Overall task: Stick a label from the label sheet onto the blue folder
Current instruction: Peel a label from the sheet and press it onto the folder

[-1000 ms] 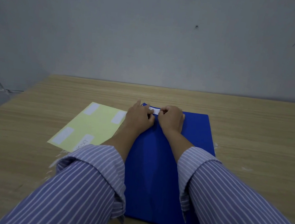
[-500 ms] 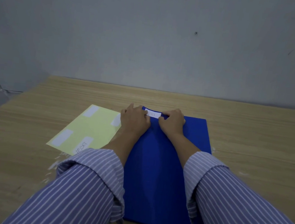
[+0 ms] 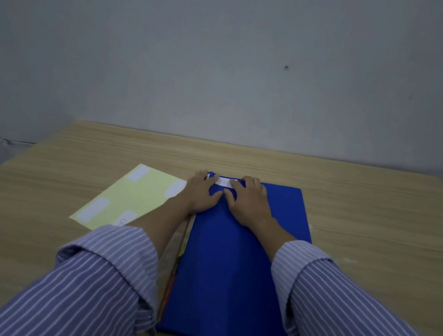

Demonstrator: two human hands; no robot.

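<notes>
A blue folder lies flat on the wooden table, long side running away from me. A small white label sits on the folder's far left corner. My left hand rests palm down at the folder's far left edge, fingers spread on the label's left end. My right hand lies flat beside it, fingers over the label's right end. Both hands press on the label without gripping it. The pale yellow label sheet lies left of the folder with several white labels on it.
Coloured paper edges show along the folder's left side. The table's far edge meets a plain grey wall. Bare wood surrounds the folder on the right and at the back.
My hands have flattened from curled fingers to spread palms over the label. The thumbs have drawn apart, showing more of the label.
</notes>
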